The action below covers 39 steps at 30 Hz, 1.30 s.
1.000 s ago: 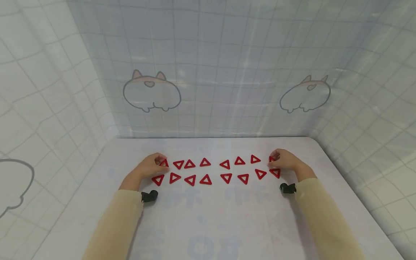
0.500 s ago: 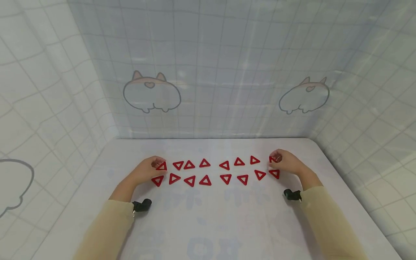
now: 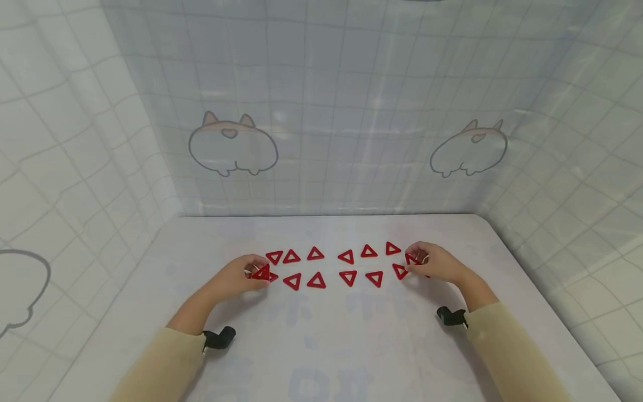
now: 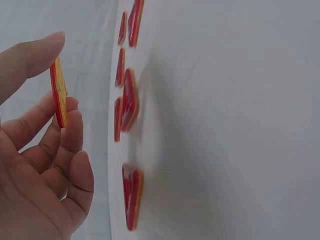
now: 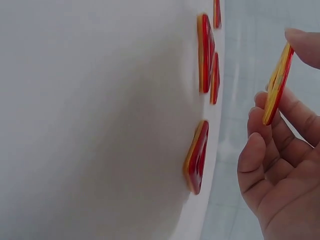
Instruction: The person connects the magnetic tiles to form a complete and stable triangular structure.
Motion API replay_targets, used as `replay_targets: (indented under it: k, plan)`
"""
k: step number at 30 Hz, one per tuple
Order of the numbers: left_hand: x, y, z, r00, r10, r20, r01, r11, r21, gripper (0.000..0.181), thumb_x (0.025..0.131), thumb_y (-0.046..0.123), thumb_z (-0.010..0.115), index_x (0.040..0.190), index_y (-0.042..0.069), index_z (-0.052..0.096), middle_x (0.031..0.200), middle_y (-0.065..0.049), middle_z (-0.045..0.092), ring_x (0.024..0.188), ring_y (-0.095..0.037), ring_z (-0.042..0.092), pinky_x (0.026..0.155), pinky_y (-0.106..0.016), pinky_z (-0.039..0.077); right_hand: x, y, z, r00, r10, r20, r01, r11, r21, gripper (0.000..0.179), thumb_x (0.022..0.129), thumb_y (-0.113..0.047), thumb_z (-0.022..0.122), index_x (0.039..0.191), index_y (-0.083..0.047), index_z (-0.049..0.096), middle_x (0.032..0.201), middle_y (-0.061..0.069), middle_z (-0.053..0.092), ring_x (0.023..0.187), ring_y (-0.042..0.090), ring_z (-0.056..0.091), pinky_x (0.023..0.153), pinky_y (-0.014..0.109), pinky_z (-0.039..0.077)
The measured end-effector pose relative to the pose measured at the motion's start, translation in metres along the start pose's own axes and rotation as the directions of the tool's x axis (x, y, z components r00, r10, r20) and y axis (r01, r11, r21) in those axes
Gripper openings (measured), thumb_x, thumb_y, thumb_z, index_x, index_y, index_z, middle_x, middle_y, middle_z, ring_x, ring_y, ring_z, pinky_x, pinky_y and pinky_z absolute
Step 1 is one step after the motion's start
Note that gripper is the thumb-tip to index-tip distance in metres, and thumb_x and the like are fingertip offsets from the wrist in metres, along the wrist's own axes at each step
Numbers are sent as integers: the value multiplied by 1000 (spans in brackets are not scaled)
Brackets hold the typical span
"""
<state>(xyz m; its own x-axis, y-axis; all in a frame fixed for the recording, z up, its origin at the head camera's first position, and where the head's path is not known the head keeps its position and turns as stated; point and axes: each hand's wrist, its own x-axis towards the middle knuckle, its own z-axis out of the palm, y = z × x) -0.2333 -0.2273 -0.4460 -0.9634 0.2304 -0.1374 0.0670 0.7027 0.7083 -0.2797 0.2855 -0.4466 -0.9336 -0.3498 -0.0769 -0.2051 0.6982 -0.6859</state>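
My left hand [image 3: 235, 277] pinches a red triangular frame [image 4: 58, 95] between thumb and fingertips, raised off the table; its yellow underside shows in the left wrist view. In the head view it overlaps another triangle in the front row. On the other side, my right hand [image 3: 436, 261] grips a second triangular frame [image 5: 278, 85], red with a yellow back, also above the table. Below it lies a red triangle [image 5: 198, 157]. Between the hands, several more red triangles stretch in two rows, such as one [image 3: 317, 280] in front and one [image 3: 315, 254] behind.
All the triangles lie on a white table [image 3: 311, 329] with faint printed marks. A grid-patterned curtain [image 3: 331, 139] with animal drawings rises behind the table's back edge and along both sides. Small black devices [image 3: 220, 338] sit at the wrists.
Both hands have lifted their triangles from the outer ends of the back row. The left has moved right and nearer the body, the right leftward and slightly nearer.
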Motion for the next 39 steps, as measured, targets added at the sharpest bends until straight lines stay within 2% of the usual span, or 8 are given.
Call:
replay_targets:
  k: [3, 6, 16, 21, 26, 33, 39]
  plan:
    - [-4, 3, 6, 1000, 16, 7, -16, 1000, -4, 51, 82, 23, 84, 126, 10, 62, 112, -8, 61, 107, -28, 55, 80, -37, 55, -4, -6, 3, 1000, -8, 7, 8, 1000, -2, 41, 84, -25, 82, 116, -9, 63, 97, 5, 61, 90, 24, 56, 73, 34, 53]
    - [-7, 9, 13, 1000, 4, 15, -4, 1000, -10, 52, 80, 23, 85, 126, 13, 63, 111, -4, 61, 105, -26, 55, 78, -35, 55, -7, -14, 7, 1000, -14, 18, 14, 1000, -23, 42, 84, -26, 82, 117, -11, 63, 98, 4, 60, 92, 24, 54, 77, 37, 51]
    - [-15, 30, 34, 994, 62, 86, -60, 998, -19, 47, 76, 26, 88, 116, 17, 65, 100, -1, 60, 93, -19, 54, 71, -31, 53, -16, -34, 24, 996, -49, 76, 51, 998, -27, 38, 82, -24, 84, 112, -13, 63, 96, -1, 62, 91, 21, 56, 77, 30, 52]
    - [-17, 42, 46, 984, 101, 145, -103, 995, 10, 46, 76, 30, 89, 114, 18, 65, 98, 2, 61, 91, -17, 56, 68, -29, 53, -22, -46, 33, 991, -71, 117, 74, 997, -17, 39, 80, -26, 85, 111, -14, 63, 96, 0, 62, 91, 21, 56, 77, 32, 53]
    - [-18, 51, 56, 973, 129, 192, -135, 991, 18, 45, 77, 30, 88, 114, 20, 64, 99, 3, 61, 93, -17, 56, 69, -30, 53, -24, -56, 43, 981, -113, 159, 122, 991, -49, 41, 80, -30, 86, 111, -15, 63, 95, -2, 62, 90, 18, 56, 74, 29, 52]
    - [-15, 61, 68, 959, 153, 237, -166, 986, 35, 43, 77, 33, 88, 111, 21, 63, 94, 6, 60, 90, -16, 57, 69, -28, 53, -27, -69, 55, 959, -192, 206, 211, 974, -76, 39, 80, -32, 85, 109, -18, 63, 91, -7, 60, 86, 15, 56, 74, 27, 51]
    - [-12, 68, 77, 945, 190, 265, -204, 979, 29, 41, 77, 31, 88, 109, 19, 64, 93, 6, 60, 89, -15, 57, 71, -28, 53, -28, -77, 66, 945, -197, 261, 221, 973, -66, 36, 81, -33, 84, 108, -22, 62, 89, -7, 62, 85, 14, 57, 71, 28, 52]
